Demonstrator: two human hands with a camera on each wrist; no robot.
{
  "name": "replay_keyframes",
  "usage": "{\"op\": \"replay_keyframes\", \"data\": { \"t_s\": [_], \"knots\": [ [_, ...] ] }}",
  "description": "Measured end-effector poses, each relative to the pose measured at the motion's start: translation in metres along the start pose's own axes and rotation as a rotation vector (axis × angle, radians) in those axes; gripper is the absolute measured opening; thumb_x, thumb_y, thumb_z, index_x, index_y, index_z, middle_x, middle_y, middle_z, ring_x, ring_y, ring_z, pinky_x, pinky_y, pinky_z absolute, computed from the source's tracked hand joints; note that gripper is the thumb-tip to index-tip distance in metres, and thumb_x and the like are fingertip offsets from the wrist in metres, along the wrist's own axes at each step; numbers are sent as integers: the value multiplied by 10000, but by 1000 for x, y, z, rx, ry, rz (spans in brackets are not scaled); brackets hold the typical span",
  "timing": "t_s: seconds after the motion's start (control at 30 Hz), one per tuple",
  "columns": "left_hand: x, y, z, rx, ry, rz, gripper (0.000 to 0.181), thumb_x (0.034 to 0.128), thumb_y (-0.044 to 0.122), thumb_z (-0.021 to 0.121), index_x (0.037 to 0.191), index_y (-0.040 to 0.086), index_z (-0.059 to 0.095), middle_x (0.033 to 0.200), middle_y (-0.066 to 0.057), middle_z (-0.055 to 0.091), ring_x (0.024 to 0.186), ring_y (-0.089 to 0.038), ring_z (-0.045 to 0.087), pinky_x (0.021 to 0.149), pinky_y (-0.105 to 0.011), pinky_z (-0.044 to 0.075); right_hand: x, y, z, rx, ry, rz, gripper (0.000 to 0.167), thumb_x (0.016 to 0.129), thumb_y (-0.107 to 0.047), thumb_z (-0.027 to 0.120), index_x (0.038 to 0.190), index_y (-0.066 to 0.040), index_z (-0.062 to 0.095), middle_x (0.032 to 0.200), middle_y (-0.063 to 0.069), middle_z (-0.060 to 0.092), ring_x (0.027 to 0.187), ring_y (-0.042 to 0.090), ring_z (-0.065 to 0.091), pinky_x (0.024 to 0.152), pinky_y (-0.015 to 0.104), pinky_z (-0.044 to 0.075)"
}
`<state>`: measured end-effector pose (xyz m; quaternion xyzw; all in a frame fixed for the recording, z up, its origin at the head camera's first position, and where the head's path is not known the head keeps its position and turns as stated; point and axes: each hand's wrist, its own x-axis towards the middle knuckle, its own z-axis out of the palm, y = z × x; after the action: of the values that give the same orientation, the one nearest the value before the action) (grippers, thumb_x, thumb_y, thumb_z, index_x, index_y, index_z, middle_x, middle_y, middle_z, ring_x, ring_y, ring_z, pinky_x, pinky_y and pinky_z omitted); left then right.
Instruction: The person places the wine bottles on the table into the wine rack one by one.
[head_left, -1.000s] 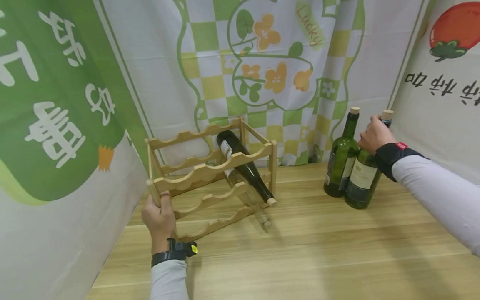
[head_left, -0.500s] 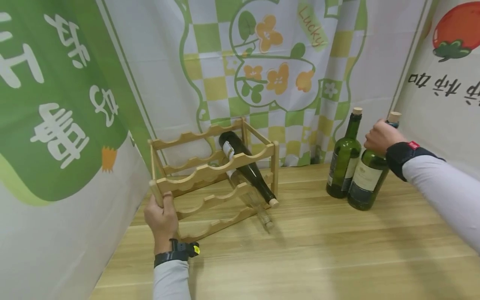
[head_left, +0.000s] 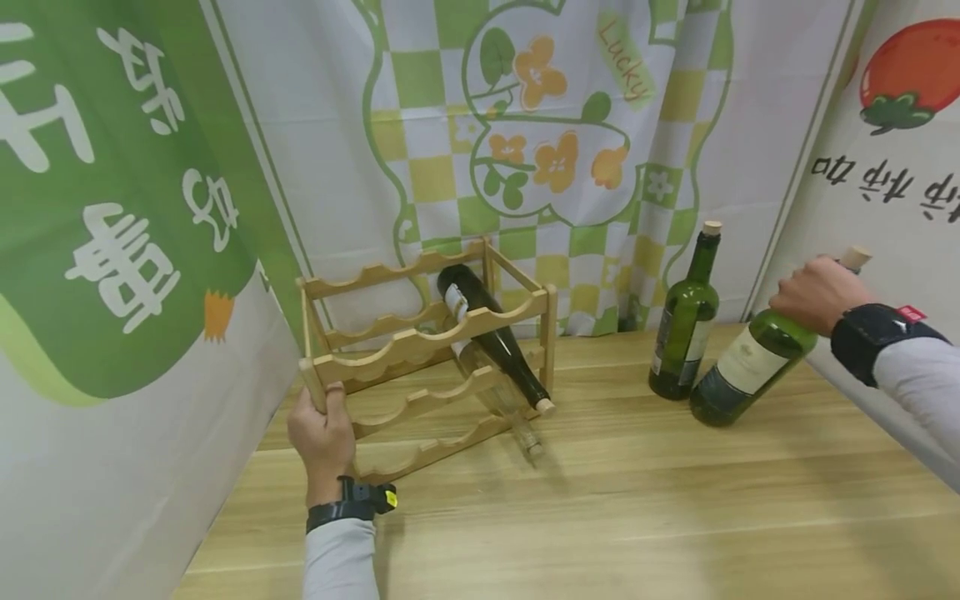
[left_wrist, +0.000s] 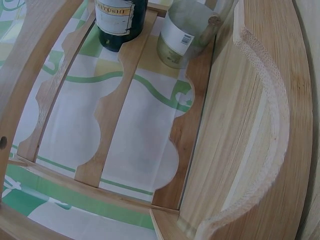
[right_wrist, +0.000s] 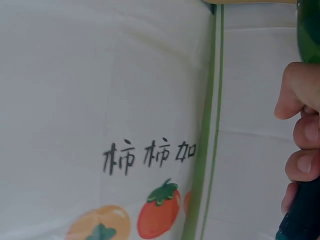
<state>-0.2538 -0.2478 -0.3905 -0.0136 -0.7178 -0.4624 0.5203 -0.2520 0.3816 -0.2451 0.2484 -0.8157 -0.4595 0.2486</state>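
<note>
Head view: the left hand [head_left: 322, 429] grasps the near left corner post of a two-tier wooden bottle rack [head_left: 412, 340], its thumb lying along the upright and its other fingers largely hidden behind the wood. In the upper tier a dark bottle [head_left: 510, 354] slopes toward the viewer, its corked neck jutting past the front rail; beneath it, in the lower tier, a clear bottle [head_left: 527, 435] lies in similar fashion. To the right of the rack, and well apart from it, the right hand [head_left: 822, 292] has its fingers clenched about the neck of a cream-labelled green bottle [head_left: 750, 367], which leans to the right with the cork showing above the hand; whether its base touches the tabletop [head_left: 600, 500] cannot be told. Just to its left a second green bottle [head_left: 684, 333], also corked, stands upright. A checked, floral curtain [head_left: 420, 158] forms the background. Left wrist view: the scalloped slats of the rack fill the field, with the base ends of the dark and clear bottles at the top, each bearing a pale label. Right wrist view: at the right edge, curled fingers encircle the dark bottle neck, below its green shoulder; a white cloth [right_wrist: 75, 90] printed with tomatoes and black characters occupies the remainder.
</note>
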Motion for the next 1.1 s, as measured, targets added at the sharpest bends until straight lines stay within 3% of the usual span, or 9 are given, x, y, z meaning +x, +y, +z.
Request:
{"op": "replay_keyframes", "data": {
  "t_s": [0.17, 0.5, 0.73, 0.93, 1.1],
  "knots": [
    [1, 0, 0, -1, -7, 4, 358, 949, 176, 575, 644, 47, 439, 586, 98, 326, 497, 38, 223, 496, -267, 209, -19, 0, -3, 147, -14, 48, 456, 581, 90, 844, 608, -159, 463, 578, 15, 569, 536, 152, 469, 515, 403, 491],
    [1, -2, 0, 8, -12, 5, 355, 961, 186, 559, 653, 79, 419, 572, 101, 322, 479, -30, 236, 480, -290, 215, -48, -14, -7, 415, -118, 189, 460, 620, 105, 824, 645, -163, 452, 579, -21, 465, 553, 167, 396, 492, 380, 399],
    [1, -2, 0, 14, -13, 0, 352, 957, 182, 555, 648, 82, 418, 572, 100, 325, 487, -31, 249, 486, -285, 219, -63, -33, -13, 535, -222, 309, 408, 660, 32, 841, 666, -162, 483, 603, -23, 479, 559, 190, 420, 507, 411, 404],
    [1, 0, 0, 24, -10, 0, 350, 957, 189, 552, 650, 86, 420, 572, 109, 324, 486, -40, 254, 495, -294, 227, -77, -54, -16, 638, -263, 377, 356, 682, -46, 843, 692, -119, 496, 607, -2, 502, 542, 199, 455, 498, 430, 421],
    [1, 0, 0, 29, -6, -5, 352, 953, 194, 562, 648, 91, 420, 576, 117, 324, 486, -24, 248, 494, -292, 226, -85, -72, -19, 817, -334, 430, 323, 723, -129, 784, 687, -160, 465, 636, -25, 443, 568, 175, 401, 519, 377, 358]
  ]
}}
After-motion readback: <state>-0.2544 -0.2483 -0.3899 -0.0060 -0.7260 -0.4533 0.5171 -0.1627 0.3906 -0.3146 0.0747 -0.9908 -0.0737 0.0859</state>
